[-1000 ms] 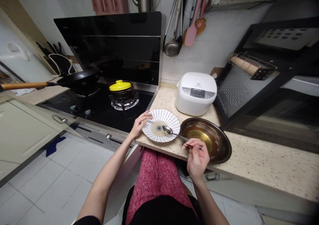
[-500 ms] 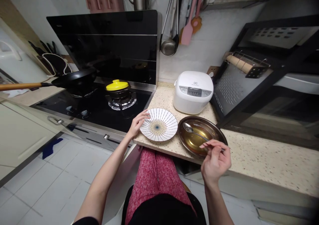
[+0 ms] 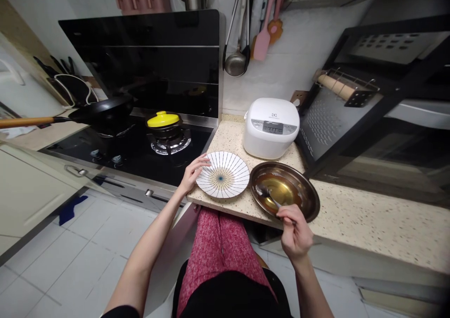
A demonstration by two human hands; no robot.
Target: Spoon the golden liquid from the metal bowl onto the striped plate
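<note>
On a speckled counter [image 3: 379, 219], striped plate [image 3: 225, 187] just beside a metal bowl [image 3: 311, 193] of yellow liquid [image 3: 284, 190], left hand [image 3: 191, 173] at the plate's rim, fingers loosely extended, right hand [image 3: 297, 233] with fingers closed round a spoon [image 3: 263, 191], its head inside the bowl, cooker [image 3: 270, 142] behind.

Up on my white rice cooker [image 3: 269, 144], a squarish logo [image 3: 273, 115]; the word beneath, too small for me to read; digits glow on the display [image 3: 273, 129], blurred; nothing else legible here.
</note>
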